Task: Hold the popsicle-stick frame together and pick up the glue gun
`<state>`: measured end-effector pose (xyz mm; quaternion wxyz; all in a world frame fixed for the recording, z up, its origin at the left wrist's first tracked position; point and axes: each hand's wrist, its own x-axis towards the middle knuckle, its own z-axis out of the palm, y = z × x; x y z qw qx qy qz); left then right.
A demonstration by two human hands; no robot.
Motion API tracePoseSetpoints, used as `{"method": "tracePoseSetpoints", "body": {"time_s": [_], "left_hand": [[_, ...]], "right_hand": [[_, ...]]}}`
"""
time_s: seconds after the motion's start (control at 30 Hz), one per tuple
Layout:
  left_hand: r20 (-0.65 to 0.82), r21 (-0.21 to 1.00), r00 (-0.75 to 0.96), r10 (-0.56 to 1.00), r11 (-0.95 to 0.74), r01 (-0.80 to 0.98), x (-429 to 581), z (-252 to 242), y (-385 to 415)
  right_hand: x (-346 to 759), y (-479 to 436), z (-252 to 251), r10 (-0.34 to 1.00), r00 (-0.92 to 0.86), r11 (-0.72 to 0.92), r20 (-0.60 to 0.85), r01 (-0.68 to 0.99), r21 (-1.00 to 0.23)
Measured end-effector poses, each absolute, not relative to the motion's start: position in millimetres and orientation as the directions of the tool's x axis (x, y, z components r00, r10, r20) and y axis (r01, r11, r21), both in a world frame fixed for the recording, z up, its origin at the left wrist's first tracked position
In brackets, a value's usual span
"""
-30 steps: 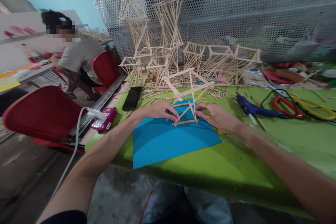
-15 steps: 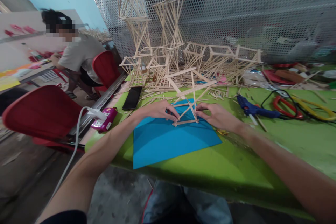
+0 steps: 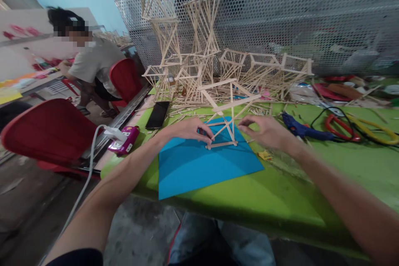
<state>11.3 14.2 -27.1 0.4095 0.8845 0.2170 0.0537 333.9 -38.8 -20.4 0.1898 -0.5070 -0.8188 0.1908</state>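
Observation:
A small frame of wooden sticks [image 3: 231,104] stands on a blue sheet [image 3: 199,170], with a square of flat sticks at its base and another at its top, joined by slanted sticks. At its near left bottom corner, my left hand [image 3: 196,130] pinches a slanted stick between thumb and fingertips. My right hand [image 3: 264,131] hovers just right of the frame, apart from it, fingers loosely bent and nothing seen between them.
Taller stick towers [image 3: 204,25] and loose sticks stand behind. To the right lie a blue glue gun [image 3: 307,131], red-handled [image 3: 339,128] and yellow-handled tools. A phone [image 3: 157,115] and purple power strip [image 3: 127,141] are on the left. A person [image 3: 95,58] sits beyond the red chair [image 3: 52,133].
My right hand has let go of the frame's right side and drawn back to the right. My left hand stays at the left bottom corner.

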Motion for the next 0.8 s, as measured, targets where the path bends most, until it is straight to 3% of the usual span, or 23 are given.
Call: {"method": "tracePoseSetpoints", "body": {"time_s": [0.23, 0.43, 0.57, 0.8], "left_hand": [[-0.064, 0.729, 0.889, 0.454, -0.587, 0.352, 10, -28, 16], [-0.059, 0.715, 0.883, 0.466, -0.597, 0.363, 9, -25, 15], [-0.042, 0.713, 0.883, 0.467, -0.605, 0.353, 9, -23, 14], [-0.057, 0.703, 0.866, 0.496, -0.596, 0.388, 8, -20, 12]], "right_hand": [[439, -20, 1, 0.949, -0.267, 0.289, 0.170, 0.949, -0.124], [529, -9, -22, 0.976, -0.150, 0.118, -0.157, 0.974, -0.193], [536, -3, -27, 0.964, -0.089, 0.050, -0.251, 0.986, -0.157], [530, -2, -24, 0.942, -0.164, 0.085, -0.292, 0.961, -0.264]]}}
